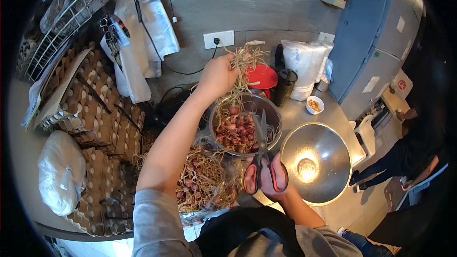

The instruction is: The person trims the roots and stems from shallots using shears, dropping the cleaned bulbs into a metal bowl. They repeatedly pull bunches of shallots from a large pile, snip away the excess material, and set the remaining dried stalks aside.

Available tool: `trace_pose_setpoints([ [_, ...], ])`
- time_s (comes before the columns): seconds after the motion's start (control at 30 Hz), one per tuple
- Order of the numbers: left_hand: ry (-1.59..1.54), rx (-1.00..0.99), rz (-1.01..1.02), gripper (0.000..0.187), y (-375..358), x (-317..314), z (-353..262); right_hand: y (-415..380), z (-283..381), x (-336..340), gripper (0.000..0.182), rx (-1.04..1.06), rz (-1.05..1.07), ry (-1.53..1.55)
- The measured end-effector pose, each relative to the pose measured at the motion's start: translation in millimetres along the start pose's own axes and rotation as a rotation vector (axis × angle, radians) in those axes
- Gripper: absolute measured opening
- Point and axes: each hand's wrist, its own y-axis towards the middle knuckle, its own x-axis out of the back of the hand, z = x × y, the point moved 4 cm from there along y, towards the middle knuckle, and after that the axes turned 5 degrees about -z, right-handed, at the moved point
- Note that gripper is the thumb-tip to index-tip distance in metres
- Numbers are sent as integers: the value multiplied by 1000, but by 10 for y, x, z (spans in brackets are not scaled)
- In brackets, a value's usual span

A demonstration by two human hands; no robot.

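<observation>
My left hand (218, 77) is raised over a grey pot and closed around a bunch of dry shallot stalks (245, 64). The stalks hang down toward the pot (277, 135), which holds red shallots (238, 131). Scissors (260, 150) with black and red handles are in my right hand (277, 181), their blades pointing up and slightly apart over the pot's near side. Below my left forearm lies a heap of shallots with long dry stalks (204, 173), partly on clear plastic.
A large steel bowl (340, 162) stands right of the pot, and a small white bowl (314, 105) sits behind it. A dark tumbler (285, 85), a red lid (263, 77) and white bags (304, 66) are at the back. Egg trays (102, 109) are stacked left. Other people stand at right.
</observation>
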Motion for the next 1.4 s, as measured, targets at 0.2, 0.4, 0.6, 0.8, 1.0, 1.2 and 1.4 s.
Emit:
trace_pose_setpoints([
  [0.2, -6, -5, -18, 36, 92, 96, 47, -132, -203, -167, 94, -139, 165, 37],
  [0.4, -94, -57, -39, 37, 103, 94, 82, 108, -295, -143, 90, -200, 111, 68],
  [0.6, -159, -34, 1, 37, -21, 52, 12, 408, -220, -174, 75, -124, -72, 81],
  [0.8, -103, 13, 70, 37, -86, 196, -128, 461, -357, 91, 62, -155, -173, 98],
  [1.0, -32, -59, -74, 34, -18, 88, -10, 354, -420, 185, 70, -114, -41, 109],
  [1.2, -148, -85, -91, 30, 58, 94, -6, 308, -351, 238, 74, -135, -98, 122],
  [1.4, -192, -140, -107, 29, 19, 144, -91, 327, -250, 205, 67, -85, -160, 148],
])
